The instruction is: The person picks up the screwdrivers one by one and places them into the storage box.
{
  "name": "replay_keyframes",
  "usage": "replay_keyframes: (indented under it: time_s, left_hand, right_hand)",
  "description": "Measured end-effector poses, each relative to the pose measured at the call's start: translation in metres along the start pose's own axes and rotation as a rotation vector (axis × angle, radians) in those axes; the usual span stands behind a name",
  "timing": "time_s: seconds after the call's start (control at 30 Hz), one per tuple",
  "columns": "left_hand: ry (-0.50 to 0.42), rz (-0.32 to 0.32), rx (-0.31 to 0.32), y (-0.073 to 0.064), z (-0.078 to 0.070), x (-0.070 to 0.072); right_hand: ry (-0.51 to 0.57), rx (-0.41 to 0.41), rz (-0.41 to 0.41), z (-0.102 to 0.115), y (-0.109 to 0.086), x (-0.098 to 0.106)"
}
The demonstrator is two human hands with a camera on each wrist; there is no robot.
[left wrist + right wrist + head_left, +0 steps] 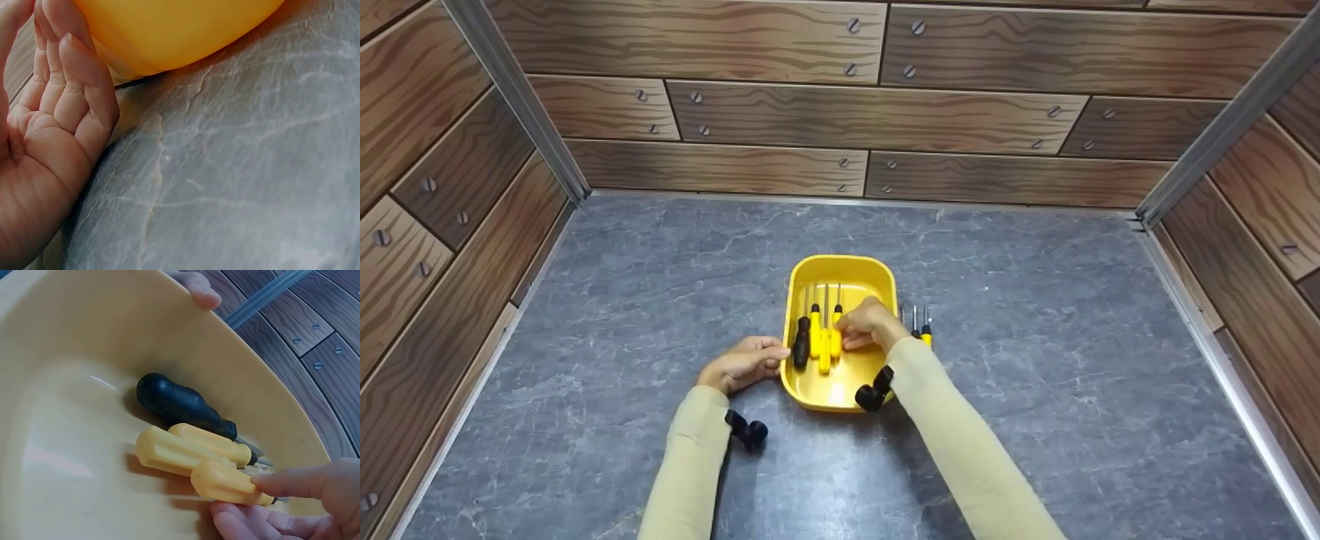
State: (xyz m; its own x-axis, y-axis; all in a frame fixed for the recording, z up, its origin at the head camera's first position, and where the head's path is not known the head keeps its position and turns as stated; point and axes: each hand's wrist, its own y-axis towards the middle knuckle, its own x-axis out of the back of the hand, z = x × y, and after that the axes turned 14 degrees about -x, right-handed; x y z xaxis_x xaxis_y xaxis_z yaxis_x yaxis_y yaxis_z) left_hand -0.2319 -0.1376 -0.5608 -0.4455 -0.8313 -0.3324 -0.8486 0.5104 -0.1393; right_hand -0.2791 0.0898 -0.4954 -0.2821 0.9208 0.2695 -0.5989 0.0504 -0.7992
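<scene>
A yellow tray [810, 399] stands on the grey marbled surface. My left hand [742, 365] grips its left wall, the thumb over the rim and the fingers against the outside. Inside, my right hand [871, 322] pinches the yellow handle of a screwdriver [225, 482] between thumb and fingers. Left of that one lie two more yellow-handled screwdrivers [174, 453] and a black-handled screwdriver [180, 402], all side by side with shafts toward the far end. In the left wrist view, the fingers of the left hand [62, 124] bend beside the tray's outer wall [180, 34].
Just right of the tray, several more screwdrivers [926, 335] lie on the surface, partly hidden by the right sleeve. Wood-patterned panels [780, 112] enclose the back and both sides, with metal strips [1207, 127] at the corners.
</scene>
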Motion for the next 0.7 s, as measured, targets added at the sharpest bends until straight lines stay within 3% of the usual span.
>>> replay_keyframes:
  time_s: [0.7]
  left_hand:
    - [0.003, -0.006, 0.004, -0.0006, 0.0005, 0.0014]
  right_hand:
    - [-0.039, 0.022, -0.053, -0.0011, -0.006, -0.0027]
